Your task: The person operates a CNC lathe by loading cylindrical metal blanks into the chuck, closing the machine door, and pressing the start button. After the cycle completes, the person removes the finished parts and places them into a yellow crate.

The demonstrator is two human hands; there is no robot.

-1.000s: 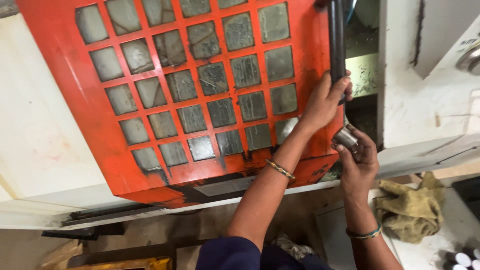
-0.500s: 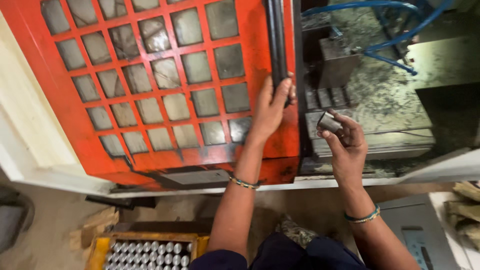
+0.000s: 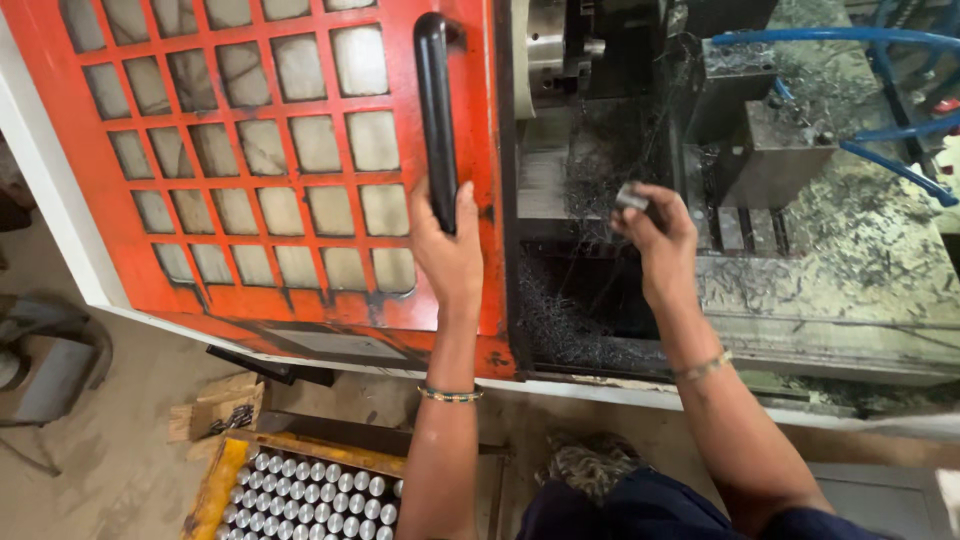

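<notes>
My left hand [image 3: 447,250] grips the lower end of the black vertical handle [image 3: 435,110] on the red machine door [image 3: 270,160], which has a grid of dusty window panes. The door stands slid to the left, so the machine's inside is exposed. My right hand [image 3: 660,235] is inside that opening and pinches a small grey metal cylinder [image 3: 632,196] between its fingertips. Up and to the left of it sits the shiny steel chuck [image 3: 548,45]. Both wrists wear thin bracelets.
Metal shavings cover the machine bed [image 3: 860,260]. Blue hoses [image 3: 880,90] run across the upper right above a grey tool block [image 3: 770,140]. On the floor below the door a yellow tray [image 3: 225,480] holds several upright metal cylinders. A grey object stands at the far left.
The door has slid further left under my left hand, exposing more of the machine's inside. My right hand has risen into the opening with the metal cylinder.
</notes>
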